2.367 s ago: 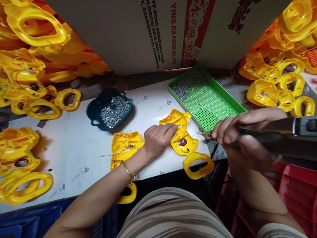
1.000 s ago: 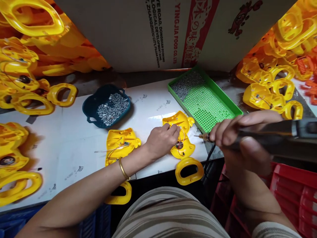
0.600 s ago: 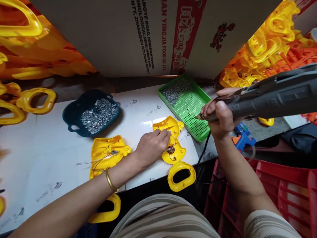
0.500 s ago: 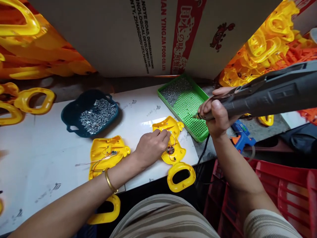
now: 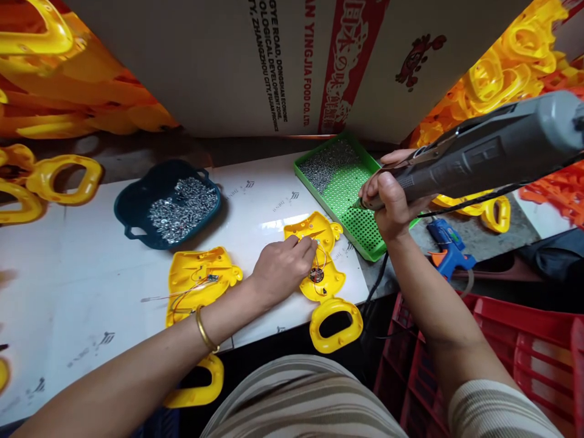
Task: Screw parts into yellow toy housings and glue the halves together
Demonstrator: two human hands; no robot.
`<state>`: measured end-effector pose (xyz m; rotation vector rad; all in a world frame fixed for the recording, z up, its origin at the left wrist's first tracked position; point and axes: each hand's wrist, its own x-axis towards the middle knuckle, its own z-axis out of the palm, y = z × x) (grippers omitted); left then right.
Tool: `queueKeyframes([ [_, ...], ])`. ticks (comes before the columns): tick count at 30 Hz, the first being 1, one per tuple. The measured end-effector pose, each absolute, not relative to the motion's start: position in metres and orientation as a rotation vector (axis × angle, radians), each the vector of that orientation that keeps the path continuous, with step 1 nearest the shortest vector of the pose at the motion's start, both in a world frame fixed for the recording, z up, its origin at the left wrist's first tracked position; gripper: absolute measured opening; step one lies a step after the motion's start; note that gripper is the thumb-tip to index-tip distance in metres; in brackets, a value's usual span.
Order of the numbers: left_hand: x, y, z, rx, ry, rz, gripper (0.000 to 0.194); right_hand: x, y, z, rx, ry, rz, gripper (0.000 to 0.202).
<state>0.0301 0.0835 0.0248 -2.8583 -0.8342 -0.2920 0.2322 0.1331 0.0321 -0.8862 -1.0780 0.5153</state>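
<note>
My right hand (image 5: 392, 201) is wrapped round a grey electric screwdriver (image 5: 474, 161). Its tip points down over the green perforated tray (image 5: 371, 252), where many small screws (image 5: 326, 164) are heaped at the far end. The fingers of my left hand (image 5: 289, 264) are pinched together at an opened yellow plastic casing (image 5: 326, 283) with thin wires and a round dark part inside. What those fingertips hold is hidden. Left of that hand lies a second yellow casing (image 5: 189, 286) with a small circuit board and wires, partly under my forearm.
A dark blue basin (image 5: 125, 210) of small shiny metal parts stands on the white board (image 5: 82, 274). A blue glue gun (image 5: 447, 246) lies at the right, above a red crate (image 5: 515, 328). A large carton (image 5: 219, 67) walls off the back, with yellow parts piled both sides.
My right hand and the screwdriver have shifted slightly left over the green tray, bringing the tool's rear end into view. My left hand stays at the yellow casing.
</note>
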Motion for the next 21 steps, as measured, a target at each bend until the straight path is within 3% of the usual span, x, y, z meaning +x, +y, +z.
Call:
queueKeyframes([
  [11, 0.031, 0.083, 0.027, -2.888, -0.889, -0.204, 0.016, 0.232, 0.131, 0.031, -0.956, -1.095, 0.553, 0.03],
  [21, 0.031, 0.08, 0.027, -2.915, -0.958, -0.168, 0.017, 0.211, 0.093, 0.085, -0.744, -1.139, 0.702, 0.016],
])
